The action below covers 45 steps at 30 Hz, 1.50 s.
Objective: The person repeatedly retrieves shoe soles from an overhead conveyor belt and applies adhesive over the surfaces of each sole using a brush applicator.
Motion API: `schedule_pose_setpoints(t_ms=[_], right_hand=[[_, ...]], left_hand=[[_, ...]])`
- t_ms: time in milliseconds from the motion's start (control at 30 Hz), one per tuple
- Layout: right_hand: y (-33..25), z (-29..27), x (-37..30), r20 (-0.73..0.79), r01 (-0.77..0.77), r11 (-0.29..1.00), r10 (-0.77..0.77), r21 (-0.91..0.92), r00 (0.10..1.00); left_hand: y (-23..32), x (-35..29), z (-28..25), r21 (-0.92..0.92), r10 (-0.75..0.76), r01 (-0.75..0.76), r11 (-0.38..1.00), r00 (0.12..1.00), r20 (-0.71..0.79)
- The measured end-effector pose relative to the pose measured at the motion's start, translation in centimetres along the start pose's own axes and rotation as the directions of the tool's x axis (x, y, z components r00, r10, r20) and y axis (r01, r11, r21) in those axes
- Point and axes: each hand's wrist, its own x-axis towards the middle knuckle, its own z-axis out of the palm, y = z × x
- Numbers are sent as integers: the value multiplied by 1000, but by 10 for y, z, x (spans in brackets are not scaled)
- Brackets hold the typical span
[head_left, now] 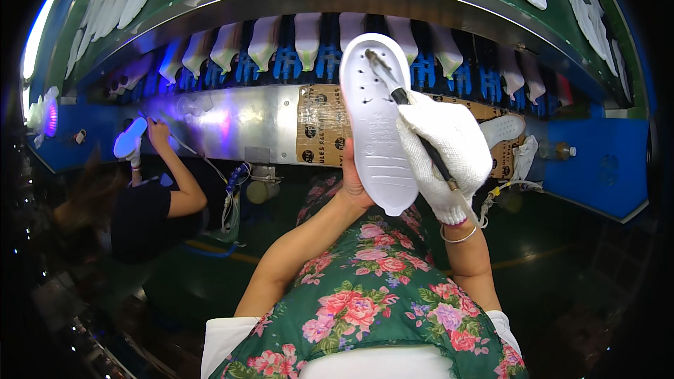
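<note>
A white shoe sole (382, 147) stands tall in front of me, its perforated end pointing away. My left hand (353, 179) is bare and grips the sole along its left edge, with most of the fingers hidden behind it. In a white knitted glove, my right hand (446, 147) is closed around a dark-handled brush (399, 94). The brush slants up to the left, and its bristle tip lies over the holes near the sole's far end.
Beyond the sole hangs a row of pale shoe-shaped pieces (307, 41) on blue holders. Below them run a metal bench top (260, 116) and a cardboard sheet (317, 142). Another sole (502, 128) and a bottle (558, 150) lie right. At left, a co-worker's hand (160, 133) is beside a sole (130, 138).
</note>
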Motion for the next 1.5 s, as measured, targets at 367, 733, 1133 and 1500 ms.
schedule_pose_setpoints(t_ms=[367, 733, 1133, 1500], right_hand=[[-16, 19, -9, -92, -378, 839, 444, 391, 891], [-9, 22, -12, -67, -246, 943, 267, 226, 961], [-8, 34, -22, 30, -75, 988, 72, 138, 997], [-10, 38, -35, 152, -5, 978, -27, 210, 988]], left_hand=[[2, 14, -6, 20, -13, 12, 1000, 999, 40], [17, 25, 3, 124, 128, -134, 983, 990, 60], [37, 37, 12, -91, 147, -128, 988, 961, 235], [58, 45, 10, -39, 22, -5, 999, 890, 456]])
